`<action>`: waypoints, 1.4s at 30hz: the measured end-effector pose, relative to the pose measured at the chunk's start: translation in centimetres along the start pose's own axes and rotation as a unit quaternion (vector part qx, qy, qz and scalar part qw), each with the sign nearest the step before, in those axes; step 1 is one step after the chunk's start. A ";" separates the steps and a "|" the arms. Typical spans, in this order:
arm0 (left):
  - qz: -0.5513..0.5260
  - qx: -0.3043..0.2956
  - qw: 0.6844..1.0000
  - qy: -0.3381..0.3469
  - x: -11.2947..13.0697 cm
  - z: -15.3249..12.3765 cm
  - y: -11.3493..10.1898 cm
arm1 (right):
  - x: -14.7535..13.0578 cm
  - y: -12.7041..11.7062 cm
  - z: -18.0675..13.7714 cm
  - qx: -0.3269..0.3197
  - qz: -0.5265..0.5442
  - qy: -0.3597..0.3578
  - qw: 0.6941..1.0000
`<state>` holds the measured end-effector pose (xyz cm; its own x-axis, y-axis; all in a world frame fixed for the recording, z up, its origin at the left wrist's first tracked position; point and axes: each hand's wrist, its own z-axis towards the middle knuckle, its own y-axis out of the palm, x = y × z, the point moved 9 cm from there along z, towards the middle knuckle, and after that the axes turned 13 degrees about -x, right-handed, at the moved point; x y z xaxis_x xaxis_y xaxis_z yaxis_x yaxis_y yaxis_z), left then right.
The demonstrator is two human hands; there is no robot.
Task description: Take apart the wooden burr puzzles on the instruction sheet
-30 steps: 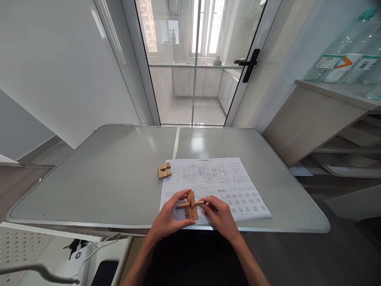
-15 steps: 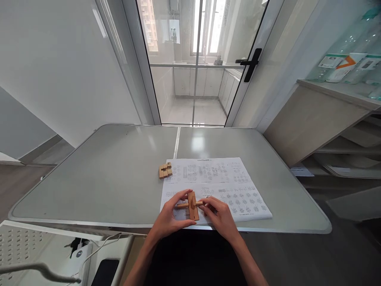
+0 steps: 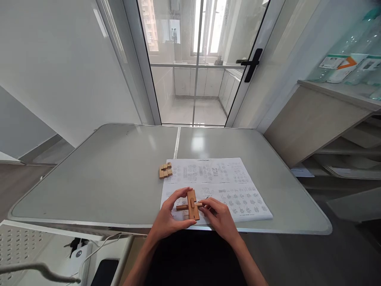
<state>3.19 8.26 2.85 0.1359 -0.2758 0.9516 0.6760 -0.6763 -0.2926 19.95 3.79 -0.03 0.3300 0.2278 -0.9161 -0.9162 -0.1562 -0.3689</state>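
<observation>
A wooden puzzle block (image 3: 193,212) is held up over the near part of a printed sheet (image 3: 238,186). My left hand (image 3: 168,216) grips the block between thumb below and fingers above. Through the block's middle runs a thin wooden rod (image 3: 181,207), poking out on both sides. My right hand (image 3: 218,216) pinches the rod's right end between thumb and fingertips. Past my left hand, at the sheet's upper left corner, sits a small cluster of notched wooden pieces (image 3: 165,171).
Sheet and pieces lie on a grey table (image 3: 125,174). A white cart (image 3: 29,242) with a black phone (image 3: 104,273) and a cable stands at the lower left. A glass door (image 3: 208,79) is behind the table; a shelf (image 3: 336,95) with plastic bottles is at right.
The wooden block has tilted slightly in my left hand, its top now leaning further left. Both hands keep their grip and have barely moved.
</observation>
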 end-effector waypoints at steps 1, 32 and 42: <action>-0.011 0.007 1.000 0.004 0.2 0.0 -0.1 | 0.0 0.0 0.0 0.001 -0.001 0.000 1.000; 0.336 0.332 0.865 -0.168 -4.3 -2.9 -8.1 | 0.5 0.0 0.1 -0.002 0.006 0.028 1.000; 0.277 0.049 0.960 0.015 1.0 -0.8 -0.7 | 0.5 0.0 0.2 -0.003 0.009 0.021 1.000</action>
<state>2.31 7.91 3.90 0.4737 -0.5952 0.6491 0.5718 -0.3527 -0.7407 20.07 4.08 -0.41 0.3235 0.1840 -0.9281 -0.9206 -0.1657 -0.3537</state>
